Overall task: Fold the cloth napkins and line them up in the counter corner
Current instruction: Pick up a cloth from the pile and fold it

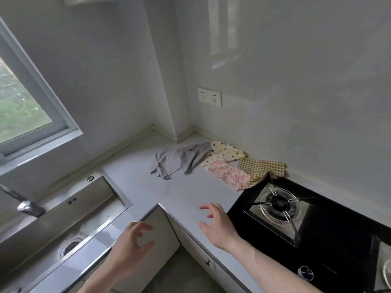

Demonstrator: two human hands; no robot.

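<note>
- Reaching with both hands empty, left hand (135,244) and right hand (218,225) in loose, wide grip, well apart from the napkins.
- Gray napkin (182,159), dotted cream napkin (226,152), pink floral napkin (228,175) and checked napkin (262,169) lie crumpled near the desk (137,172) back corner.
- The checked one touches the gas stove (277,206) edge; careless pulling may drag it over the burner.

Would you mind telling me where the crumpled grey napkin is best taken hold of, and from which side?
Probably at the near-left corner of the grey napkin, coming from the sink side: that corner trails out onto bare counter, while its far-right edge meets the dotted cream napkin. Neither hand is holding anything yet.
</note>
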